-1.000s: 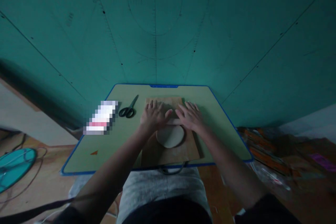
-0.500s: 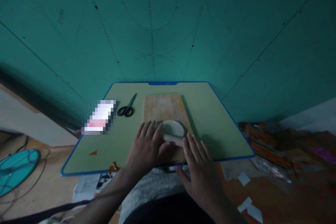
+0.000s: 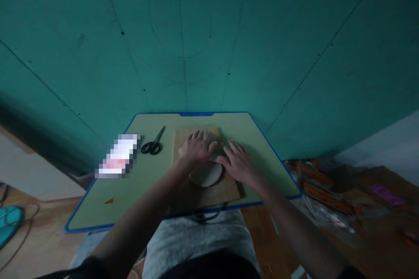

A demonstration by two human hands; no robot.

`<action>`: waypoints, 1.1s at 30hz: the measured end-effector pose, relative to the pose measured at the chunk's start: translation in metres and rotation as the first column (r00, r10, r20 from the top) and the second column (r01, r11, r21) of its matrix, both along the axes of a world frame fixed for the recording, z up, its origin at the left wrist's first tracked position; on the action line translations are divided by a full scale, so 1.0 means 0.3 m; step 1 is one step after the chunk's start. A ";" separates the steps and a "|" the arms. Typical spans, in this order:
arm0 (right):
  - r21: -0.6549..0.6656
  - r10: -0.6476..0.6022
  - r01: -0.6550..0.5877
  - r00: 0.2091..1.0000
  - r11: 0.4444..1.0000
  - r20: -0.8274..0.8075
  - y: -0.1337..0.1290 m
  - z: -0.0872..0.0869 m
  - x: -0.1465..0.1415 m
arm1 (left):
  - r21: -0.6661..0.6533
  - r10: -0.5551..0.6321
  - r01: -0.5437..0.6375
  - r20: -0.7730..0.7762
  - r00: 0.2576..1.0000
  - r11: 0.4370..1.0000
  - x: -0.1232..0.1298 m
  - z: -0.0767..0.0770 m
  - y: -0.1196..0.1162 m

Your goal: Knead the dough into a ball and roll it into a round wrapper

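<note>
A flat, pale round of dough [image 3: 207,175] lies on a wooden board [image 3: 225,192]. Across the dough's far edge runs a pale rolling pin [image 3: 215,158], mostly covered by my hands. My left hand [image 3: 197,147] lies flat over the pin's left part, its fingers stretched toward the wall. My right hand [image 3: 239,161] is spread at the pin's right end, with the thumb reaching in toward the dough. Neither hand's fingers wrap round the pin.
The board rests on a blue-edged folding table [image 3: 268,170]. To the left are black-handled scissors [image 3: 153,144], a blurred-out bright phone-like object [image 3: 118,156] and a small orange scrap [image 3: 109,201]. A green wall [image 3: 203,52] rises behind; cardboard clutter [image 3: 327,192] covers the floor at right.
Both hands have moved away from me toward the wall, and the rolling pin has gone from the dough's near edge to its far edge. The camera view has shifted slightly.
</note>
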State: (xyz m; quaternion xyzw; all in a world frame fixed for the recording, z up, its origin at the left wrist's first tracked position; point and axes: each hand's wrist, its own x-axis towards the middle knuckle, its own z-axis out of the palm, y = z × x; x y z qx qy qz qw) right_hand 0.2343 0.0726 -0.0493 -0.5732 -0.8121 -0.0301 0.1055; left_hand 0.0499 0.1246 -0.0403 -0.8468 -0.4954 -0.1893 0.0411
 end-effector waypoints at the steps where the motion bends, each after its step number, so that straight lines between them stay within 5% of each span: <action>1: 0.012 0.022 -0.022 1.000 1.000 -0.012 -0.011 -0.008 0.004 | 0.026 -0.002 0.001 0.066 0.998 1.000 -0.018 0.001 -0.009; 5: 0.052 -0.008 0.017 0.986 0.998 -0.166 -0.079 -0.070 0.025 | 0.147 0.045 -0.123 0.448 0.893 0.981 -0.126 -0.009 -0.081; 7: 0.078 -0.089 0.117 0.951 0.990 -0.297 -0.099 -0.104 0.042 | 0.110 0.054 -0.124 0.494 0.868 0.986 -0.162 -0.015 -0.123; 11: 0.023 -0.244 0.306 0.802 0.952 -0.546 -0.098 -0.133 0.076 | -0.042 -0.219 0.231 0.186 0.958 0.972 -0.132 -0.032 -0.208; 13: -0.016 -0.272 0.338 0.731 0.941 -0.626 -0.094 -0.128 0.084 | -0.071 -0.290 0.294 0.057 0.955 0.953 -0.088 -0.051 -0.246; 19: -0.028 -0.258 0.322 0.697 0.946 -0.669 -0.102 -0.109 0.079 | 0.035 -0.125 0.126 -0.018 0.992 0.991 -0.032 -0.127 -0.327; 24: -0.019 -0.250 0.320 0.702 0.947 -0.667 -0.102 -0.119 0.081 | 0.101 0.138 -0.137 -0.008 0.990 0.985 -0.042 -0.136 -0.391; 33: -0.034 -0.242 0.298 0.698 0.954 -0.674 -0.100 -0.121 0.083 | 0.122 -0.039 0.046 -0.058 0.998 0.991 -0.124 -0.133 -0.464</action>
